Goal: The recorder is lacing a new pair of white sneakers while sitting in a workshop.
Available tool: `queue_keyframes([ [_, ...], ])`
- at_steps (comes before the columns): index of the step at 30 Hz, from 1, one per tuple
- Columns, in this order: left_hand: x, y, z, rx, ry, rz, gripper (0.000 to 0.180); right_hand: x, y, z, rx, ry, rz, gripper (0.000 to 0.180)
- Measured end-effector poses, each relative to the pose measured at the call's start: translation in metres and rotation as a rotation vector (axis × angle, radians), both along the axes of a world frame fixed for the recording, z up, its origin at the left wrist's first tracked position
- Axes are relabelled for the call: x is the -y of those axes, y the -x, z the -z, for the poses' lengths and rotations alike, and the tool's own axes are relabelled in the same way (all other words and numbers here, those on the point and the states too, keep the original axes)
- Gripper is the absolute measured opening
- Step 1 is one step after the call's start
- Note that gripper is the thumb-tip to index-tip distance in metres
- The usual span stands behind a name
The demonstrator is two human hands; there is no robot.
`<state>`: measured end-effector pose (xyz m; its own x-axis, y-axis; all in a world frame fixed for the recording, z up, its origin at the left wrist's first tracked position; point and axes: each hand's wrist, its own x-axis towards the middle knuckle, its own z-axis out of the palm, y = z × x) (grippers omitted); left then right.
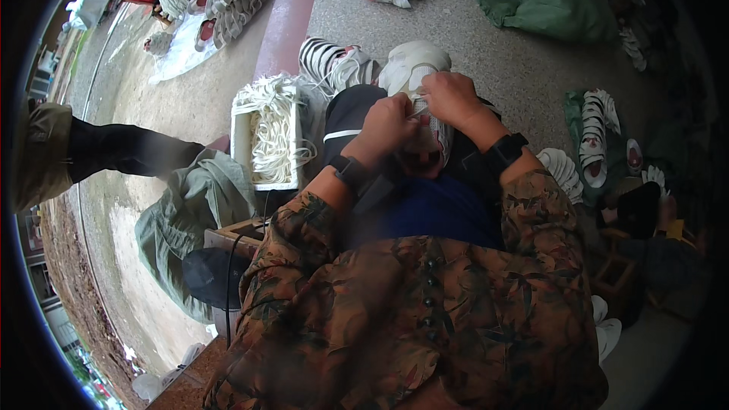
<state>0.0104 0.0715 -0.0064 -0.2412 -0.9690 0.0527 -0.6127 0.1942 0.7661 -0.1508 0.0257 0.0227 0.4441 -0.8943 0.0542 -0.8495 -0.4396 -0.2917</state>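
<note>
The white-and-beige mesh sneaker (416, 59) lies at the person's lap between the knees, toe toward twelve o'clock, its opening toward six. At its throat, the left hand (386, 123) has fingers pinched on what looks like a thin white lace (417, 113); the right hand (453, 97), at about two o'clock from it, bends its fingers together over the upper, though I cannot tell what lies between the tips. Lacing seems underway and unfinished; the hands hide which eyelets are filled.

Clockwise around the hands, a large dark-green fabric sack (543, 1) lies between one and two, and a row of nested white shoes (594, 127) at three. The rectangular white foam box (241, 153), holding loose white laces (272, 133), is near nine; a striped stack of white shoes (338, 63) is at ten. All this is on speckled grey floor (345, 19); a co-worker's dark-trousered leg (125, 148) reaches in from nine.
</note>
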Motion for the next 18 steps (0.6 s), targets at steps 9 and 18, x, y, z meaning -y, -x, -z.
queue_keyframes([
  [9, 0.003, 0.001, 0.0, -0.046, -0.074, 0.001, 0.022, 0.007, 0.02, 0.007, -0.099, 0.496, -0.347, 0.006],
  [18, 0.003, -0.011, 0.003, -0.185, -0.011, 0.088, 0.019, -0.034, 0.052, 0.032, 0.102, 0.453, -0.495, 0.025],
])
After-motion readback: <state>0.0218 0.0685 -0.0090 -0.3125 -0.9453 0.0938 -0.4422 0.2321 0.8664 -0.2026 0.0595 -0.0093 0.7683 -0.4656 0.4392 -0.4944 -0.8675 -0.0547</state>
